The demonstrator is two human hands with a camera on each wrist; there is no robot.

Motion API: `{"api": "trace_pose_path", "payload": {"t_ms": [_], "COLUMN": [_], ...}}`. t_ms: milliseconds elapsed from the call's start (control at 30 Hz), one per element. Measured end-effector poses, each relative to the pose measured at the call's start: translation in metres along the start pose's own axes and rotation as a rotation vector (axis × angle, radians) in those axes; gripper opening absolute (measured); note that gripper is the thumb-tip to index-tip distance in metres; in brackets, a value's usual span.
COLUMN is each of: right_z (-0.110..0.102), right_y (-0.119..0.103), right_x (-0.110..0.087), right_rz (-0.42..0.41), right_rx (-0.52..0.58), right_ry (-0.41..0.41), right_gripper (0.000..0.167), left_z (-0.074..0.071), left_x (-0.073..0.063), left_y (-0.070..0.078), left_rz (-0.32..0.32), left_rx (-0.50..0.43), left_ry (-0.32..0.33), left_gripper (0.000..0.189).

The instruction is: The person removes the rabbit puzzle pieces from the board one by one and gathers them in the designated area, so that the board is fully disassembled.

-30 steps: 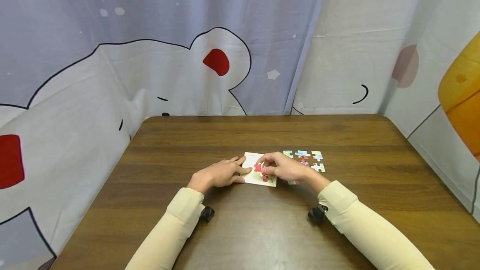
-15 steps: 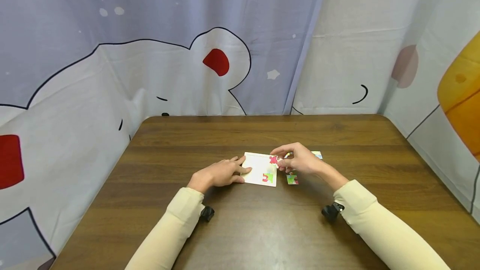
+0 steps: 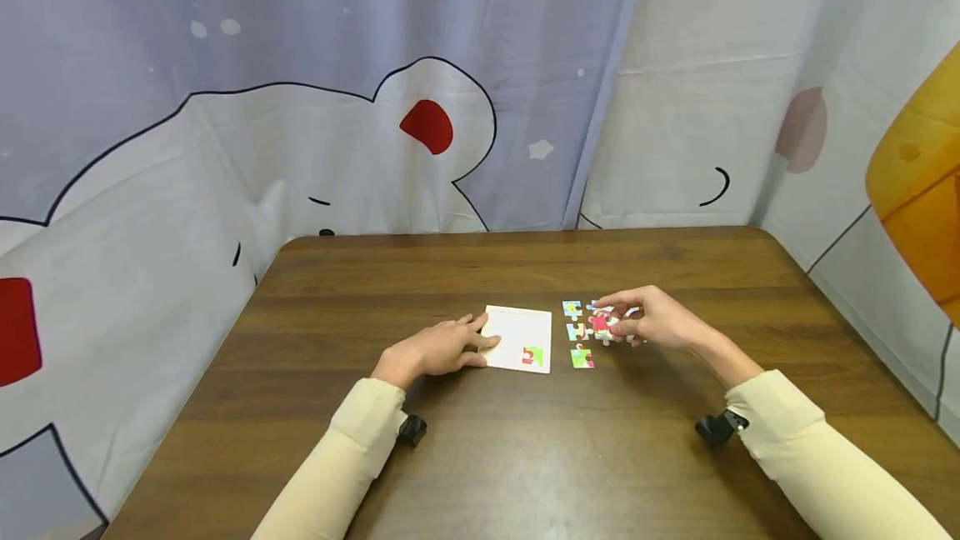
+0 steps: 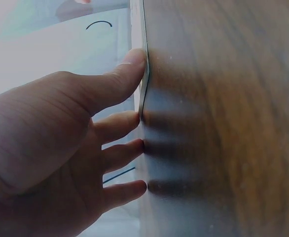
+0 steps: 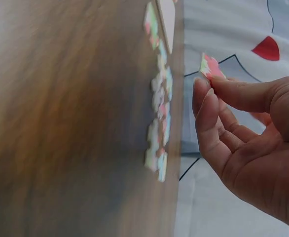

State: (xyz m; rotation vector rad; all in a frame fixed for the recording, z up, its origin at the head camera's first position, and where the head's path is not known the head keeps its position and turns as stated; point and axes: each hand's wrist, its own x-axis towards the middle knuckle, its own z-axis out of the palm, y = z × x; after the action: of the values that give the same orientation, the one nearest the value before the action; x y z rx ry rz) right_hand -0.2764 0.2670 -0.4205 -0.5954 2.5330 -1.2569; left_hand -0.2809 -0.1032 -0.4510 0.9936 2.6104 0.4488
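A white puzzle board [image 3: 513, 327] lies on the table, with one green-and-red jigsaw piece [image 3: 534, 355] in its near right corner. My left hand [image 3: 438, 347] rests on the board's left edge, fingers spread. In the left wrist view the thumb [image 4: 120, 81] lies against that edge and the fingertips touch down beside it. Between thumb and fingers my right hand [image 3: 652, 319] pinches a red jigsaw piece [image 5: 211, 66], held above the table over the loose pieces. Seen from the head, this piece [image 3: 602, 323] overlaps those under it, and the hand hides some of them.
Loose jigsaw pieces [image 3: 577, 332] lie in rows to the right of the board, with a green one [image 3: 582, 358] nearest the front. The brown wooden table [image 3: 480, 457] reaches back to a patterned curtain [image 3: 525, 65].
My right hand has moved right, from over the board to above the loose pieces, still pinching the red jigsaw piece. The left hand stays on the board's edge.
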Motion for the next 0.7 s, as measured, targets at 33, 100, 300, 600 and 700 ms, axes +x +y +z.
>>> {"api": "trace_pose_path", "payload": {"t_ms": [33, 100, 300, 600, 700], "right_z": [-0.001, -0.001, 0.0, 0.004, 0.006], "right_y": [0.002, 0.006, 0.016, 0.017, 0.016], "right_x": [-0.002, -0.006, -0.008, -0.008, -0.009], "right_rz": [0.012, 0.028, 0.046, 0.038, 0.035], "right_rx": [0.001, 0.001, -0.031, -0.071, -0.079], "right_ry": [0.004, 0.004, -0.037, -0.079, -0.081], "right_gripper": [0.037, 0.033, 0.025, 0.027, 0.029], "left_z": [0.0, 0.0, 0.001, 0.0, 0.0], "left_x": [0.0, 0.0, 0.0, 0.0, -0.001], "left_y": [0.0, -0.001, -0.001, 0.0, 0.0], "left_rz": [-0.001, -0.002, 0.006, -0.001, -0.006], "left_rx": [-0.001, -0.003, -0.004, -0.005, -0.006], "left_ry": [0.0, 0.0, 0.009, 0.011, 0.011], "left_gripper": [0.051, 0.051, 0.051, 0.05, 0.051]}}
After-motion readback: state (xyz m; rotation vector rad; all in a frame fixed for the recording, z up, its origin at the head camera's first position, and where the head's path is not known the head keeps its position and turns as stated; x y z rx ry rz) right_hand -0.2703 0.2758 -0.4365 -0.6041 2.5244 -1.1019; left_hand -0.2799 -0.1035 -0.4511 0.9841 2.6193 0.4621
